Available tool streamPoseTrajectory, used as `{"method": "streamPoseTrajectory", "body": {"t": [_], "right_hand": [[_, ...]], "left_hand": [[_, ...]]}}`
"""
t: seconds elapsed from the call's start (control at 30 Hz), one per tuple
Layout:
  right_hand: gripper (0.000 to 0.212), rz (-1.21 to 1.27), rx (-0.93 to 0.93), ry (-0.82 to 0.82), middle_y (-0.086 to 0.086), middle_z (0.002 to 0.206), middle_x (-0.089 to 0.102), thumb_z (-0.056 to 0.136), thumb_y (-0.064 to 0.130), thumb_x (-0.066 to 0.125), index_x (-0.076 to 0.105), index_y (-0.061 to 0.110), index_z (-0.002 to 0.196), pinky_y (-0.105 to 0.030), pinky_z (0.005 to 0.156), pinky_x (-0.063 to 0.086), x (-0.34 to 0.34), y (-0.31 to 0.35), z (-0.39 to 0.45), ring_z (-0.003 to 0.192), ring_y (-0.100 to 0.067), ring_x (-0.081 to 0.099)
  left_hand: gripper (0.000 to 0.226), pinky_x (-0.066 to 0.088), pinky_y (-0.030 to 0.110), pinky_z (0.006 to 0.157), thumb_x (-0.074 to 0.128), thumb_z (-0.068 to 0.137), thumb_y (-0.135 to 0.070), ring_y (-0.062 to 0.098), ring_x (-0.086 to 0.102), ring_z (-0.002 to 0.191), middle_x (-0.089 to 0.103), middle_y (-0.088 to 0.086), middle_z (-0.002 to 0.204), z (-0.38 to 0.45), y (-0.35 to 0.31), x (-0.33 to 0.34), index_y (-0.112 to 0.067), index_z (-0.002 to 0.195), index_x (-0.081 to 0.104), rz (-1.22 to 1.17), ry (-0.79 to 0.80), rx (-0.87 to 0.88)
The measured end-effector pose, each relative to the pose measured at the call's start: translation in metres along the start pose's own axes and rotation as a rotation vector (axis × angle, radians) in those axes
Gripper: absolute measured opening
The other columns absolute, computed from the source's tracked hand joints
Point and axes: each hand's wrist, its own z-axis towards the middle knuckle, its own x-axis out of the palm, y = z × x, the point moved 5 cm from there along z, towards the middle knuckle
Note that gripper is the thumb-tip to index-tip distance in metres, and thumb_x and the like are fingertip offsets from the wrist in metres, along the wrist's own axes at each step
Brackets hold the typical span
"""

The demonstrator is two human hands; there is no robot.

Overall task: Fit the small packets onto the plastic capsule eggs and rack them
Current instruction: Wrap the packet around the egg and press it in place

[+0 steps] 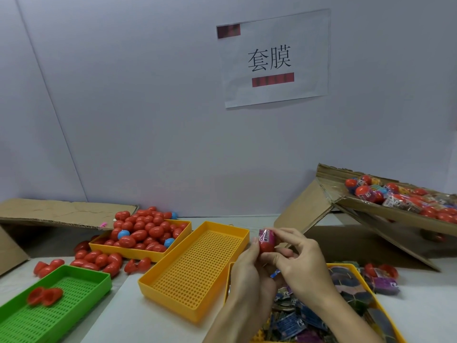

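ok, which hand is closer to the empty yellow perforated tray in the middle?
Left. The left hand sits just beside the empty yellow tray's right rim, gripping the red egg. The right hand pinches the same egg from the far side.

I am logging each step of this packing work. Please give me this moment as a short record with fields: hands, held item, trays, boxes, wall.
left hand: left hand grips the red egg from its left side
right hand: right hand pinches the pink packet on the egg's top
middle tray: yellow tray, nothing in it
far tray: yellow tray of red eggs, a few blue
green tray: green tray with two red pieces
packet supply: tray of flat packets
finished goods: cardboard box on the right
wall: paper sign
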Motion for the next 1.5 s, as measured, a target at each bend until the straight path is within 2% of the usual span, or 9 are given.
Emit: {"method": "streamPoseTrajectory", "body": {"t": [0.27,0.4,0.53,0.87,0.97,1.1,1.27,1.4,1.5], "right_hand": [[0.048,-0.037,-0.004,-0.023,0.01,0.11,0.065,0.073,-0.005,0.08,0.072,0.033,0.102,-0.02,0.08,0.056,-0.002,-0.004,0.0,0.098,-0.005,0.067],[0.046,0.008,0.017,0.023,0.004,0.112,0.065,0.073,-0.008,0.079,0.073,0.028,0.102,-0.019,0.078,0.056,0.001,-0.005,0.001,0.098,-0.006,0.068],[0.049,-0.001,0.005,0.04,0.003,0.112,0.063,0.073,-0.01,0.077,0.073,0.031,0.099,-0.015,0.079,0.054,0.004,-0.006,0.0,0.099,-0.001,0.065],[0.046,-0.04,-0.042,0.012,0.003,0.113,0.06,0.075,-0.008,0.077,0.07,0.029,0.102,-0.01,0.074,0.052,0.003,-0.005,-0.001,0.096,0.005,0.063],[0.046,-0.013,-0.022,0.026,0.004,0.116,0.057,0.077,-0.009,0.075,0.071,0.031,0.1,-0.017,0.071,0.056,0.002,-0.008,0.001,0.089,-0.005,0.07],[0.05,-0.16,-0.027,0.012,0.014,0.114,0.056,0.081,-0.002,0.074,0.07,0.043,0.102,-0.04,0.07,0.061,-0.003,-0.014,0.003,0.077,-0.034,0.067],[0.053,-0.247,-0.043,0.007,0.029,0.107,0.053,0.082,0.002,0.074,0.068,0.051,0.101,-0.042,0.066,0.061,-0.007,-0.017,0.005,0.077,-0.036,0.065],[0.047,-0.229,-0.02,0.006,0.026,0.109,0.054,0.082,0.003,0.075,0.069,0.04,0.109,-0.044,0.07,0.061,-0.008,-0.016,0.006,0.08,-0.037,0.065],[0.047,-0.191,-0.007,0.014,0.024,0.109,0.055,0.08,0.004,0.078,0.07,0.041,0.106,-0.04,0.068,0.061,-0.007,-0.014,0.006,0.082,-0.033,0.065]], "left_hand": [[0.05,0.056,0.037,0.063,0.053,0.079,-0.025,0.031,0.067,0.072,0.064,0.025,0.082,0.002,0.001,-0.003,0.007,0.117,0.056,-0.01,0.028,0.016],[0.043,0.056,0.037,0.059,0.049,0.093,-0.031,0.029,0.066,0.068,0.063,0.023,0.079,0.002,0.0,-0.004,0.005,0.109,0.065,-0.04,0.025,-0.026],[0.045,0.056,0.035,0.053,0.04,0.103,-0.033,0.027,0.066,0.062,0.062,0.022,0.074,0.003,0.003,-0.005,0.006,0.118,0.058,-0.104,-0.016,-0.054],[0.045,0.061,0.04,0.069,0.041,0.103,-0.028,0.031,0.065,0.069,0.061,0.026,0.077,0.004,0.004,-0.004,0.013,0.114,0.055,-0.074,-0.073,0.042],[0.049,0.059,0.041,0.066,0.047,0.098,-0.035,0.032,0.064,0.074,0.062,0.026,0.08,0.005,0.006,-0.005,0.008,0.119,0.057,-0.022,-0.068,0.043],[0.038,0.058,0.032,0.057,0.051,0.099,-0.034,0.026,0.073,0.073,0.071,0.015,0.073,0.006,0.007,-0.005,0.001,0.103,0.065,0.15,-0.026,0.068],[0.035,0.056,0.027,0.057,0.048,0.096,-0.041,0.013,0.07,0.064,0.07,0.0,0.065,0.011,0.007,-0.006,-0.01,0.093,0.063,0.337,0.067,0.092],[0.041,0.058,0.034,0.061,0.049,0.092,-0.045,0.016,0.072,0.071,0.072,0.003,0.07,0.012,0.004,-0.007,-0.007,0.099,0.063,0.394,0.091,0.109],[0.045,0.058,0.054,0.08,0.046,0.098,-0.042,0.033,0.073,0.095,0.075,0.019,0.094,0.013,0.003,-0.009,-0.003,0.113,0.062,0.323,0.018,0.1]]}}
